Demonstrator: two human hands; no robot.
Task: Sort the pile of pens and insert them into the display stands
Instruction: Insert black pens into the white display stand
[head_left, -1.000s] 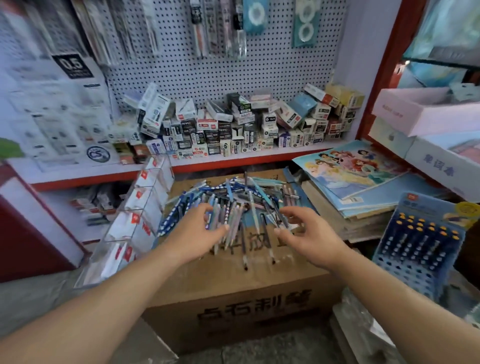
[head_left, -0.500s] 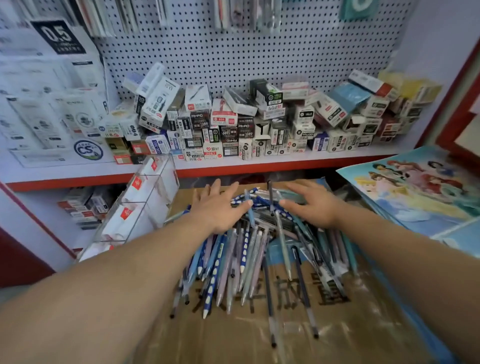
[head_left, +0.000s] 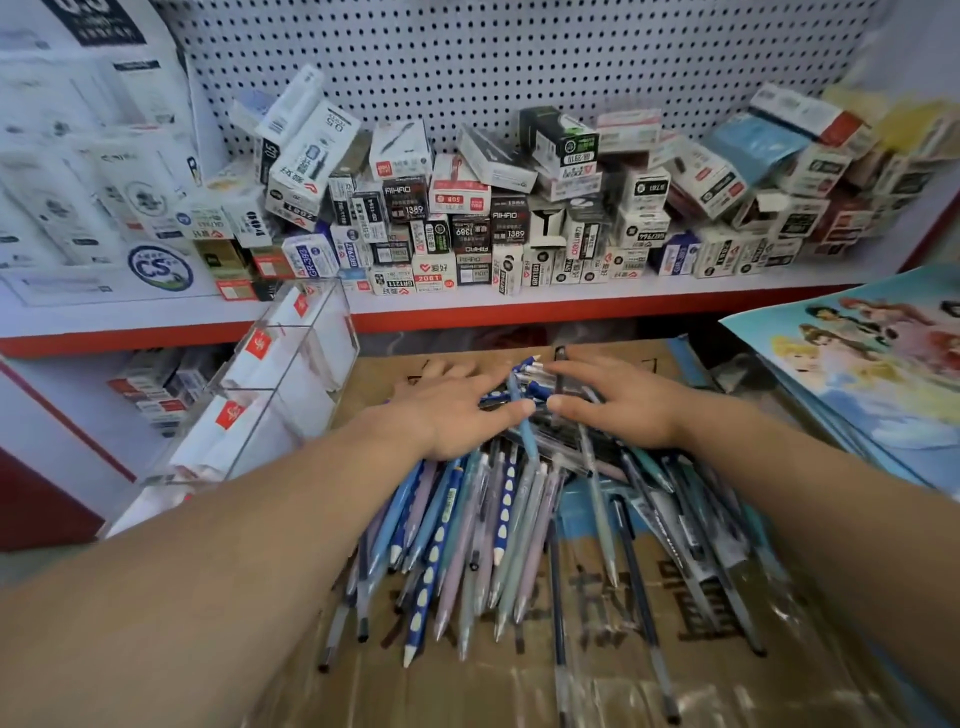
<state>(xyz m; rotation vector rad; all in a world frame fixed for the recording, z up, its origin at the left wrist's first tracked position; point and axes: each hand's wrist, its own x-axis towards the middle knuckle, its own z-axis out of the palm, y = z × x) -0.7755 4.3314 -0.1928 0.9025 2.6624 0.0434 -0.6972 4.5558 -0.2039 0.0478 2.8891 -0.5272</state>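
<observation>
Hands lay at the near end of the heap a second ago; now both rest on its far end, and they sit closer together than half a second back. The left hand (head_left: 457, 410) and right hand (head_left: 618, 405) lie flat with fingers straight, pressing down on the pens (head_left: 498, 530), their thumbs almost meeting across one pale blue pen. The pens fan out toward the viewer on a brown carton (head_left: 597, 675). A clear display stand (head_left: 291, 374) stands just left of the carton.

Small boxes (head_left: 467, 208) crowd the shelf (head_left: 519, 306) behind; some read "AIHAO" and "1389", one "GR-382". A round badge (head_left: 161, 267) says "CS".

Dark print on the carton is partly covered by pens. The pens' far ends are hidden under the palms. The stand's lower tiers are blurred, and the picture books (head_left: 872, 374) are cut off at the right.
</observation>
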